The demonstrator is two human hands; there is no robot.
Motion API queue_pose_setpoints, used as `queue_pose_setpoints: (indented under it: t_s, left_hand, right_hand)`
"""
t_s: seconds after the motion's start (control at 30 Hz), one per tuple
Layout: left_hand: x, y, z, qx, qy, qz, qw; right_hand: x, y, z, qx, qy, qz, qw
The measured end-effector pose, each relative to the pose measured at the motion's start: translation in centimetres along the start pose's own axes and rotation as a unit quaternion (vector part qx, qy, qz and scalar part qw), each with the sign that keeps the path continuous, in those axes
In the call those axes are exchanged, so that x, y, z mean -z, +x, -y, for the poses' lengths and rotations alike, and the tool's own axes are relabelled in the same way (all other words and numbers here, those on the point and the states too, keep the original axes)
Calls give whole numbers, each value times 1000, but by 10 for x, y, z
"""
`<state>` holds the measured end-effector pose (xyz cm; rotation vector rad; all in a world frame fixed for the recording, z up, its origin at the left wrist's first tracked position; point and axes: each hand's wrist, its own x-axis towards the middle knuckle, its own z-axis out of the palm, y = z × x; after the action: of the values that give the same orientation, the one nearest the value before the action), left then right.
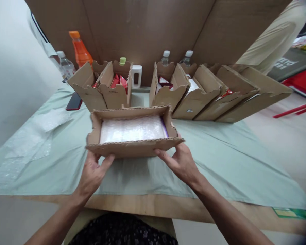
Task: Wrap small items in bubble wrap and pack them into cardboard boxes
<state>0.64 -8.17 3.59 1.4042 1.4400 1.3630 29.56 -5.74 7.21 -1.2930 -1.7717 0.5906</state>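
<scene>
A long open cardboard box [132,148] is held up above the cloth between my two hands. My left hand [93,172] grips its left end, thumb on the near wall and fingers underneath. At the right end, my right hand [181,163] has its thumb pressed against the near wall, its other fingers mostly hidden behind the cardboard. Inside the box lies a bubble-wrapped package [132,128] with a purple edge showing at its right side.
Behind stand similar cardboard boxes [114,93], several more to the right [165,97], some holding red packets. Bottles, including an orange one [81,51], stand against a cardboard panel [148,30]. Bubble wrap [33,139] and a phone [74,101] lie on the left of the green cloth [214,156].
</scene>
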Motion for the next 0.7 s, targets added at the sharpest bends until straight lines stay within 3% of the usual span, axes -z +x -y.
queue_pose_setpoints:
  t_s: [0.07, 0.13, 0.23, 0.3, 0.37, 0.43, 0.53, 0.6, 0.7]
  left_hand:
    - [21, -2, -9, -19, 42, -52, 998]
    - [31, 16, -22, -51, 75, -78, 993]
    - [18, 51, -40, -106, 56, -52, 991]
    - [0, 57, -44, -132, 9, -7, 991]
    - [-18, 39, -42, -131, -10, 51, 990]
    - [-26, 5, -34, -115, -10, 85, 990]
    - [-17, -41, -17, -61, 8, 62, 996]
    - [-3, -48, -11, -26, 22, 29, 999]
    - [8, -32, -11, -34, 36, -2, 999]
  right_hand:
    - [-13, 10, 16, 0, 20, 19, 1000]
    - [-20, 31, 25, 3, 47, 27, 999]
    - [-10, 52, 22, 3, 69, -11, 998]
    - [8, 41, 17, -11, 46, -47, 998]
    - [27, 10, 13, -35, -2, -74, 997]
    - [38, -28, 13, -46, -40, -103, 993]
    - [29, -59, 16, -45, -50, -78, 995]
    - [13, -51, 17, -42, -30, -35, 998]
    - [-6, -8, 8, -39, 31, -5, 999]
